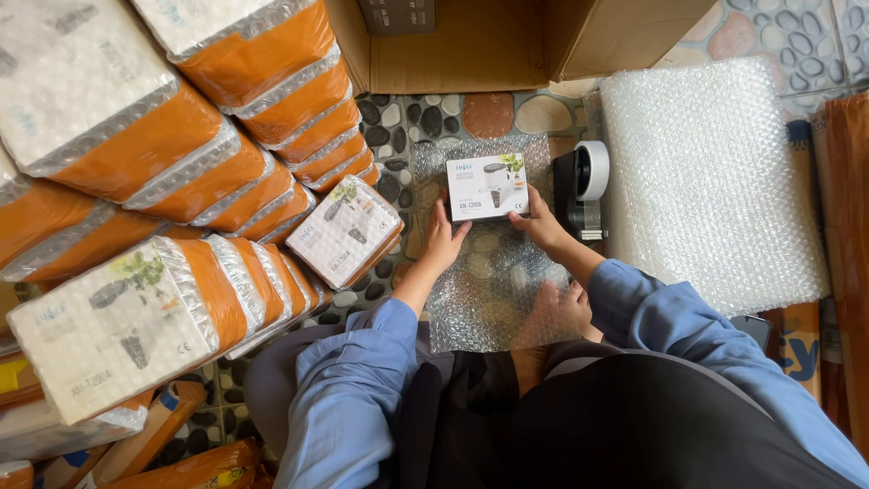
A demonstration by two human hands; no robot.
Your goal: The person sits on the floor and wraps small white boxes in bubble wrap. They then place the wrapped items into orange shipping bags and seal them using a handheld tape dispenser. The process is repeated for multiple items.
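Observation:
A small white box (pixel 487 186) with a picture of a dark appliance and green leaves lies at the far end of a sheet of clear bubble wrap (pixel 493 290) spread on the pebble-pattern floor. My left hand (pixel 443 240) touches the box's near left corner. My right hand (pixel 540 222) holds its near right corner. Both arms wear blue sleeves.
Stacks of bubble-wrapped orange-and-white boxes (pixel 172 172) fill the left. An open cardboard carton (pixel 480 45) stands beyond the sheet. A tape dispenser (pixel 582 186) sits just right of the box, next to a big roll of bubble wrap (pixel 706 181).

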